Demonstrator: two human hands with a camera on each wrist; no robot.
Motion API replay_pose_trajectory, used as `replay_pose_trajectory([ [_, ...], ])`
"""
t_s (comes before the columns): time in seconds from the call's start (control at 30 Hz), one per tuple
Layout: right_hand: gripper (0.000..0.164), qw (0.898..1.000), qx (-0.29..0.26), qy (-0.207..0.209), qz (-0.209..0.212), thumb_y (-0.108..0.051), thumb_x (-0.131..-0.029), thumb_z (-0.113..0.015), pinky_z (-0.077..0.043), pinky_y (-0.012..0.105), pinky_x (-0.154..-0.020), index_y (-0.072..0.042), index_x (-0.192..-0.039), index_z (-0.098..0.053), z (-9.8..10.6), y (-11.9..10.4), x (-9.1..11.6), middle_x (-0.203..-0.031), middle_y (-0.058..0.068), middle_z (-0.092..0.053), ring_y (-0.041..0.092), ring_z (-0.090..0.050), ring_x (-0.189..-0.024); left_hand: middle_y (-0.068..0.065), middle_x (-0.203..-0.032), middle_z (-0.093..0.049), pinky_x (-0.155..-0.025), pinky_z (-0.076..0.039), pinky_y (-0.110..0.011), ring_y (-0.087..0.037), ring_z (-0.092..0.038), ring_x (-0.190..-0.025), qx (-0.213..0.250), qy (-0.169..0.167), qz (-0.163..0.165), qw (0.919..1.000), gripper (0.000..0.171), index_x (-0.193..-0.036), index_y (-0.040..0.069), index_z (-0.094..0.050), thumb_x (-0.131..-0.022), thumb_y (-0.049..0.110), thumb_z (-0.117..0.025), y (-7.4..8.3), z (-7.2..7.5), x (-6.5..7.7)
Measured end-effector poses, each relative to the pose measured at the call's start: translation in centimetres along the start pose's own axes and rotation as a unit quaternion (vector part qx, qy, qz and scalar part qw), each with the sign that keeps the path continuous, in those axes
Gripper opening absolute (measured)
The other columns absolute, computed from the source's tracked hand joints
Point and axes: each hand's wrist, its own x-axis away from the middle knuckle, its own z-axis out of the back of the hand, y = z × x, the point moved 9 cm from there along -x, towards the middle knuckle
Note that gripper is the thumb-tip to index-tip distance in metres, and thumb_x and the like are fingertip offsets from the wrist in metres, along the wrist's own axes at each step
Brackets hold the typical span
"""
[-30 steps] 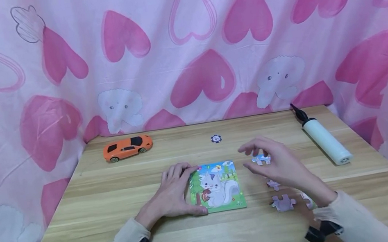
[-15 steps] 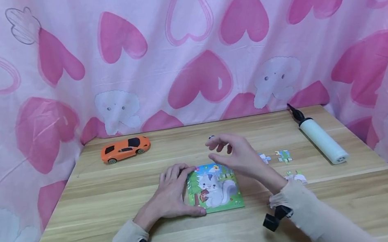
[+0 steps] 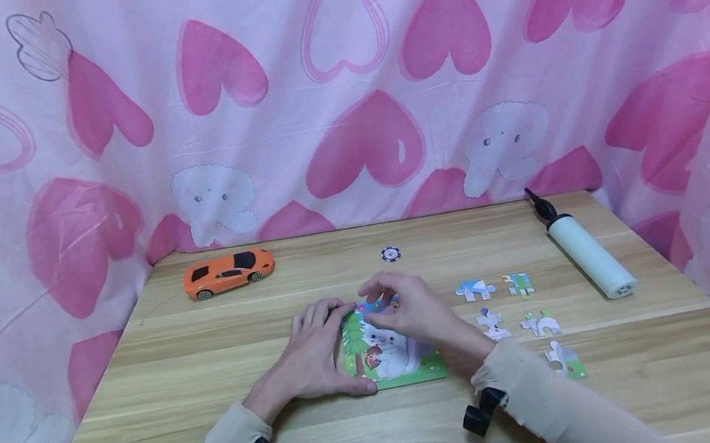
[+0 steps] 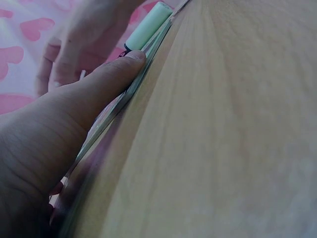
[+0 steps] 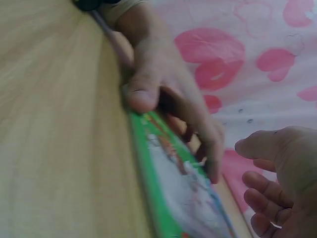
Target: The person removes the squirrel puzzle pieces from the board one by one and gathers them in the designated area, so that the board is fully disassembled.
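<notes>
A square squirrel puzzle board (image 3: 416, 375) lies on the wooden table, with a green border and a white squirrel. My left hand (image 3: 312, 352) grips its left side, thumb at the near edge and fingers at the far edge, as the right wrist view also shows. Over the board's upper part hovers my right hand (image 3: 417, 311), fingers loosely bent, thumb apart from them. No object shows in it in the right wrist view. Part of the picture is hidden beneath that hand. Several loose jigsaw pieces lie to its right, among them a blue-and-white piece (image 3: 476, 290) and a green-cornered piece (image 3: 566, 360).
An orange toy car (image 3: 229, 273) stands at the back left. Behind the board lies a small blue-and-white round chip (image 3: 391, 254). A pale green hand pump (image 3: 590, 256) with a black nozzle lies at the right. A pink heart-patterned curtain (image 3: 358, 145) hangs behind the table.
My right hand has moved left from above the loose pieces to over the board, then lower and nearer my left hand. The left hand keeps its grip. More loose pieces are uncovered.
</notes>
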Motion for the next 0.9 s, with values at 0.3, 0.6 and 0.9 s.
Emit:
replay_pose_trajectory([
  [0.3, 0.050, 0.998, 0.042, -0.033, -0.031, -0.023, -0.092, -0.094, -0.058, 0.036, -0.091, -0.015, -0.137, -0.076, -2.2, 1.1, 0.4, -0.119, -0.002, -0.071, 0.014, -0.065, -0.104, -0.006, -0.168, -0.038, -0.123, -0.028, -0.059, -0.029, -0.035, -0.152, -0.004, 0.001, -0.001, 1.0000, 0.139, -0.173, 0.018, -0.037, -0.068, 0.100, -0.076, 0.1, 0.0, 0.1],
  [0.6, 0.052, 0.994, 0.107, -0.018, -0.005, -0.023, -0.091, -0.095, -0.054, 0.038, -0.092, -0.006, -0.136, -0.076, -2.9, 0.5, 0.4, -0.112, 0.001, -0.071, 0.016, -0.062, -0.102, -0.006, -0.168, -0.037, -0.123, -0.028, -0.059, -0.030, -0.034, -0.152, 0.002, 0.000, -0.003, 1.0000, 0.137, -0.173, 0.017, -0.038, -0.069, 0.097, -0.077, 0.2, 0.1, 0.1],
  [0.9, 0.050, 0.994, 0.111, -0.022, -0.012, -0.020, -0.094, -0.092, -0.053, 0.036, -0.089, -0.003, -0.138, -0.075, -3.1, 0.1, 0.5, -0.109, 0.000, -0.072, 0.016, -0.061, -0.099, -0.006, -0.168, -0.037, -0.123, -0.028, -0.059, -0.030, -0.035, -0.152, -0.002, -0.001, -0.003, 1.0000, 0.136, -0.172, 0.017, -0.039, -0.069, 0.098, -0.077, 0.2, 0.0, 0.1],
])
